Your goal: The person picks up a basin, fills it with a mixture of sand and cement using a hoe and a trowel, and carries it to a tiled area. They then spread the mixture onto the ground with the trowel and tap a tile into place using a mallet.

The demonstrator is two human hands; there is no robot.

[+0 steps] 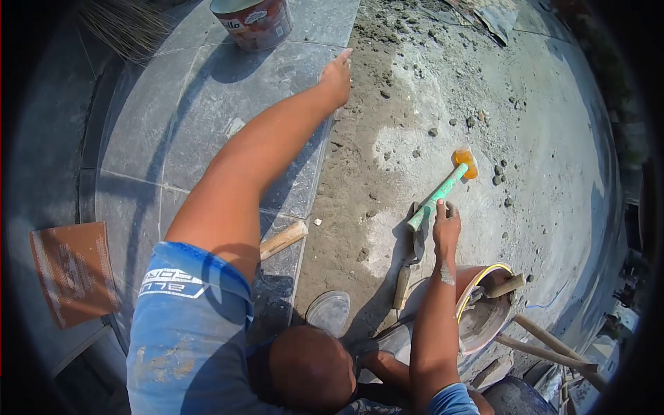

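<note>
My left hand (337, 77) is at the long edge of the grey tiles (242, 117), one finger stretched out and nothing visibly held. Some of its fingers are hidden. My right hand (446, 220) is beside the green handle of a mallet with an amber head (465, 164). Its fingers are apart, with one fingertip at the handle; whether they touch is unclear. Just below the mallet is a trowel, its wooden handle (401, 288) pointing toward me.
A bucket (253, 24) stands on the tiles at the top. Near my right forearm is another bucket (481, 318) with a tool inside. A wooden handle (283, 240) crosses the tile edge. An orange-brown mat (75, 273) lies left. Rough mortar (346, 180) borders the tiles.
</note>
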